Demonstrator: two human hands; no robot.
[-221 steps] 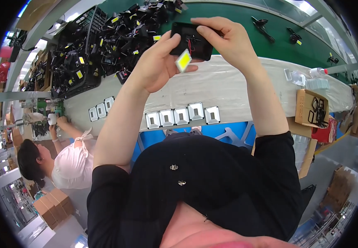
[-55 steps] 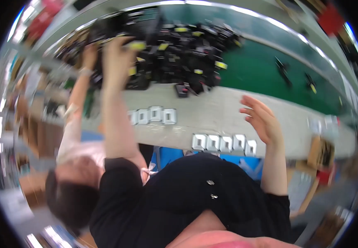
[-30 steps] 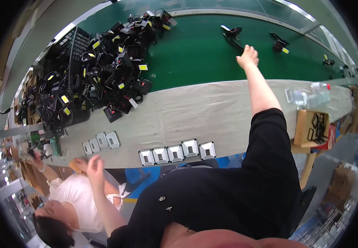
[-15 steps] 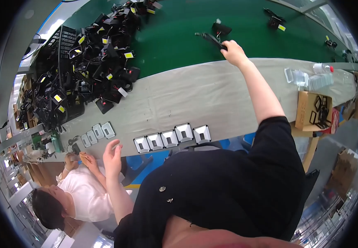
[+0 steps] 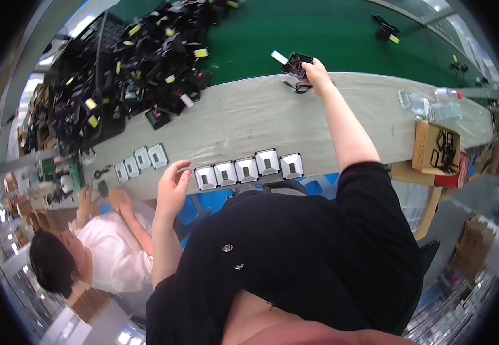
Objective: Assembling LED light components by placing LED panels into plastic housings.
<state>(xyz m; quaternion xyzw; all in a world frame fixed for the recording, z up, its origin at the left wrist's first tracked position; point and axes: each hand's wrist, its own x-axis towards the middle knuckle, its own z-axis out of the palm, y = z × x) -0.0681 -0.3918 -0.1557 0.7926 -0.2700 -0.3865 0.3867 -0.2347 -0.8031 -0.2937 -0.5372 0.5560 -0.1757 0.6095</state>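
Note:
At the green belt's near edge, my right hand point(image 5: 316, 76) grips a small black square housing point(image 5: 294, 68), probably of a floodlight, its open side showing wires. A white strip point(image 5: 279, 57) sticks out from it to the left, and a black cable point(image 5: 300, 88) hangs below. My left hand point(image 5: 173, 185) holds nothing; its fingers are apart and slightly bent above the table's near edge. Just right of that hand stands a row of several silver reflector frames point(image 5: 246, 170) with dark rectangular middles.
A tangled heap of black lamp parts point(image 5: 163, 69) with yellow squares fills the far left. More silver frames point(image 5: 141, 157) lie near a co-worker point(image 5: 111, 247). Clear plastic trays point(image 5: 445, 110) and a cardboard box of black frames point(image 5: 436, 148) stand right. The green belt point(image 5: 249, 46) runs behind.
My right hand has drawn the black housing and cable nearer, from the green belt to the table's far edge. My left hand has shifted a little right and up. The view has tilted slightly.

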